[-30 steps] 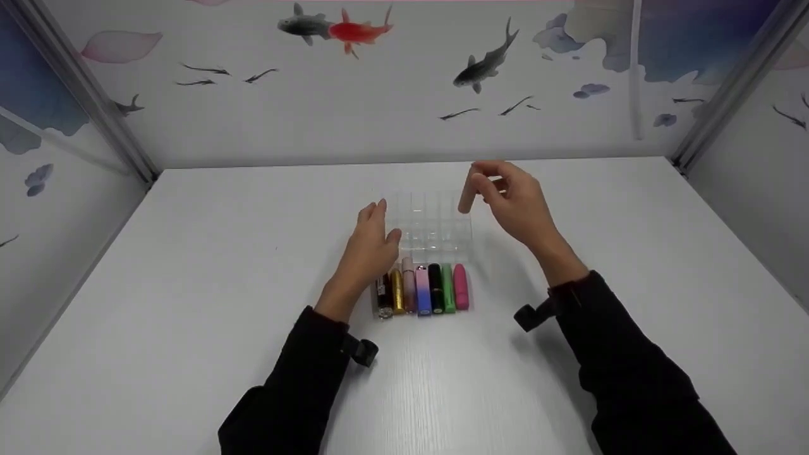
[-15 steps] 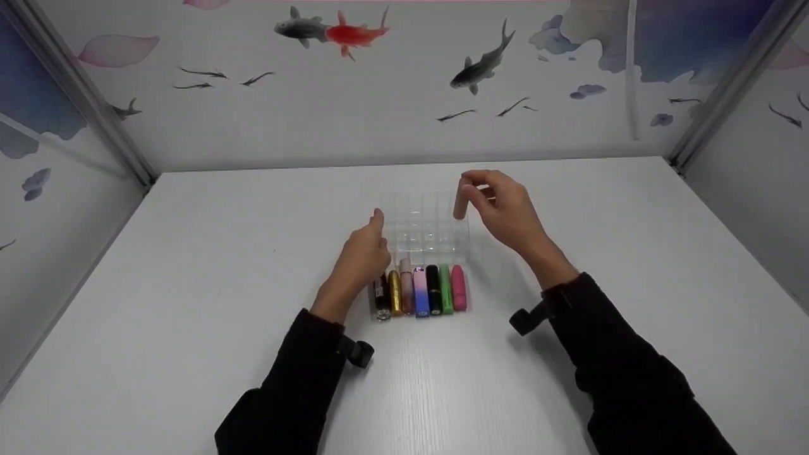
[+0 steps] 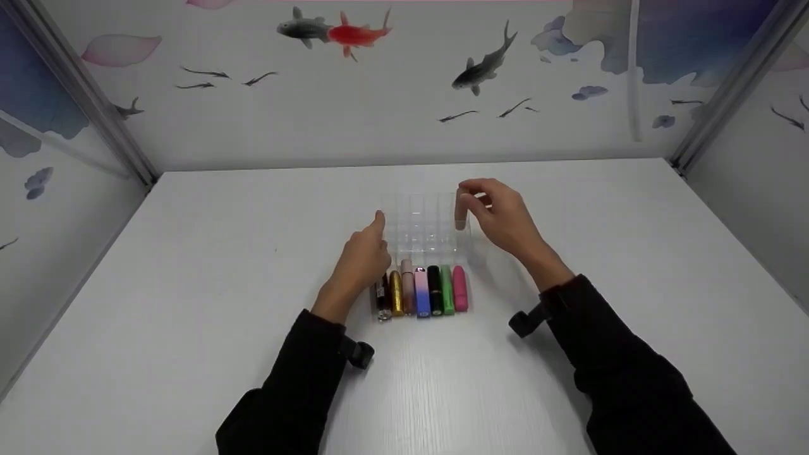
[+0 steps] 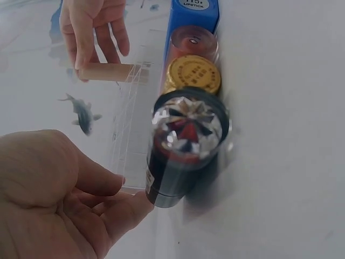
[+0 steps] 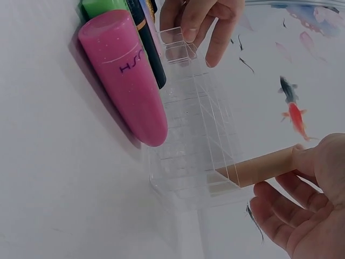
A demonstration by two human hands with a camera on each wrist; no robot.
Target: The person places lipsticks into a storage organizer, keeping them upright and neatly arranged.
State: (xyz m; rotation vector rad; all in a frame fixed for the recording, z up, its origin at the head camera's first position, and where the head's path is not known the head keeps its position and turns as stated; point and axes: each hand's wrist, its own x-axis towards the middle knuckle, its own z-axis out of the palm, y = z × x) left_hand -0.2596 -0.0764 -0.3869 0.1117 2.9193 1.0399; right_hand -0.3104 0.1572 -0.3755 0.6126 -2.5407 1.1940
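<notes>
A clear compartment organizer [image 3: 417,237] stands on the table. My left hand [image 3: 363,256] pinches its left side between thumb and fingers, as the left wrist view shows. At the opposite side, my right hand [image 3: 502,215] holds a tan lipstick tube [image 5: 267,166] by its upper end. The tube's lower end is inside a right-hand compartment, behind the clear wall. Before the organizer lie a black tube with a faceted clear end [image 4: 186,145], a gold tube [image 3: 396,294], a pinkish gloss tube [image 3: 407,294] and a pink-blue lipstick [image 3: 422,294].
The row continues rightward with a black lipstick [image 3: 435,291], a green tube [image 3: 447,291] and a pink tube [image 5: 124,81]. A white table [image 3: 253,303] carries everything. Panels printed with fish [image 3: 360,33] enclose its back and sides.
The right hand has come down and slightly left, bringing the tan tube from above the organizer into a compartment. My left hand has shifted a little and closed on the organizer's side.
</notes>
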